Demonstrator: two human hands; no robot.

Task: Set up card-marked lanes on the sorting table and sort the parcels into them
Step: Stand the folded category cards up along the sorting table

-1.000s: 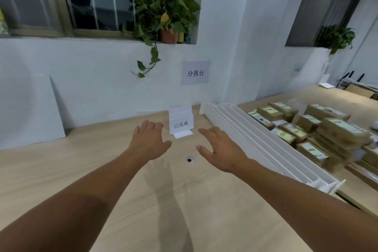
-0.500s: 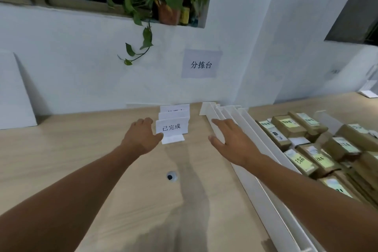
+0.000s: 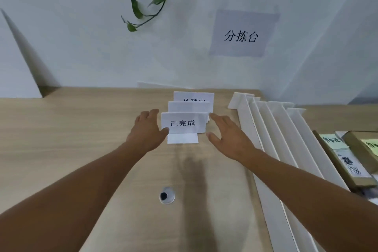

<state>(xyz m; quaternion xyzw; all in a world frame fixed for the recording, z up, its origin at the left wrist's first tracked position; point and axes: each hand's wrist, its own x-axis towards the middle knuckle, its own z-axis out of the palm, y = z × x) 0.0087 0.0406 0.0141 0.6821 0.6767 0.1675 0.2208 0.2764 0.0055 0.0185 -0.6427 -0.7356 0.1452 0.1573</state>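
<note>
**Paper lane cards: light, floppy, easy to knock over**

Nearest, at 6 o'clock, a round cable hole (image 3: 167, 196) sits in the wooden counter (image 3: 71, 129). Beyond it both forearms reach toward 12 o'clock.

The left hand (image 3: 146, 131) and right hand (image 3: 227, 135) stand apart, one on each side of the front card (image 3: 183, 122), with their fingers loose and spread. The left thumb touches the card's lower left corner. The right fingertips are just beside its right edge, and I cannot tell whether they make contact. Neither hand is clamped on anything.

The front card is a folded white paper tent printed 已完成, standing on the counter with a flap lying flat toward the viewer. Directly behind it stand a middle card (image 3: 189, 106) and a back card (image 3: 194, 96), in a tight row toward 12 o'clock.

These cards look very light and thin, so they will probably bend or tip at a slight nudge. The best hold is likely a gentle pinch at the upright side edges or the top fold, lifting straight up so the neighbouring cards stay standing.

At 2 o'clock long white divider strips (image 3: 272, 129) lie side by side. They look stiff but slender, and are better lifted near the middle. At 3 o'clock lie labelled brown parcels (image 3: 347, 161), unsorted. On the far wall at 1 o'clock hangs a sign (image 3: 243, 35).
</note>
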